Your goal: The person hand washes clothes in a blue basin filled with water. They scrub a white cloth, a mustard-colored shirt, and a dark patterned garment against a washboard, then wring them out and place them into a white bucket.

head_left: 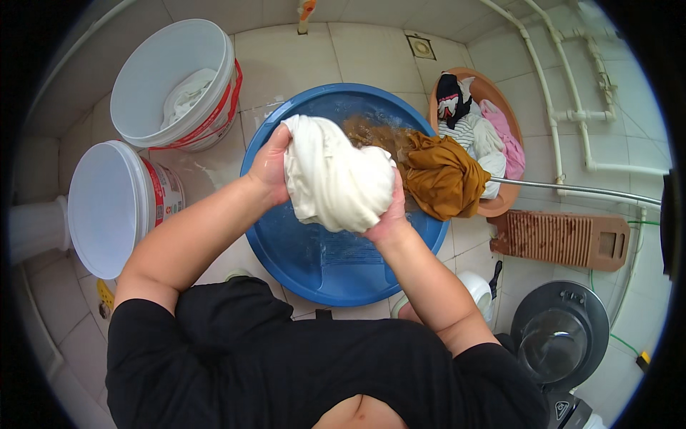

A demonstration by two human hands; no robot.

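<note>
A bunched white cloth point(336, 175) is held up over the blue basin point(346, 289) between my two hands. My left hand point(271, 164) grips its left side, thumb upward. At its lower right edge, my right hand point(389, 214) has hold of it, the fingers partly hidden behind the fabric. Water stands in the basin under the cloth. A brown garment point(446, 175) lies in a heap over the basin's right side, with brownish water beside it.
White buckets point(175, 82) stand at the left, one with white cloth inside. An orange tub point(496, 204) of mixed clothes sits at the far right. Nearer are a brown washboard point(561, 239) and a dark round-lidded appliance point(561, 336). A metal rod point(579, 189) reaches in from the right.
</note>
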